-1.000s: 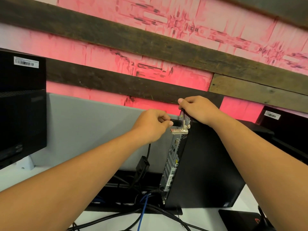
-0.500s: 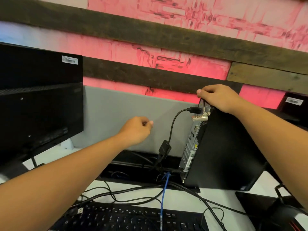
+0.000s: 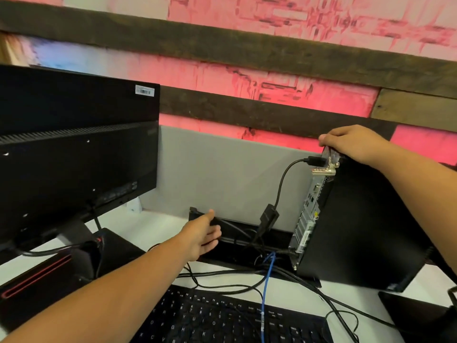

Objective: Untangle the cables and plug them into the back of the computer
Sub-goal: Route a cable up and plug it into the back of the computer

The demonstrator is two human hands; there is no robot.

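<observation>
Computer (image 3: pixel 366 226): one black tower, upright on the desk (image 3: pixel 153 226), long axis vertical, tilted slightly; metal back panel (image 3: pixel 309 214) faces left, toward your left hand.
Plugged cable (image 3: pixel 282 184): one black lead, connector seated horizontally near the top of the back panel; it loops left and down to one inline adapter block (image 3: pixel 268 216), hanging clear of the panel.
Loose cables: one blue cable (image 3: pixel 265 290) runs from the base of the panel toward you, across the keyboard (image 3: pixel 222 320); several black cables (image 3: pixel 222 278) cross on the desk between keyboard and tower, can't count them exactly.
Your right hand (image 3: pixel 356 147): on the tower's top rear corner, fingers curled over the edge, gripping it.
Your left hand (image 3: pixel 202 236): grip spread, fingers straight, holding nothing, reaching out over the black cable tray (image 3: pixel 235 233) at the desk's back edge.
Monitors: one (image 3: pixel 74 154), left, seen from behind, barcode sticker at its top corner.
Keyboards: one, black, nearest you.
</observation>
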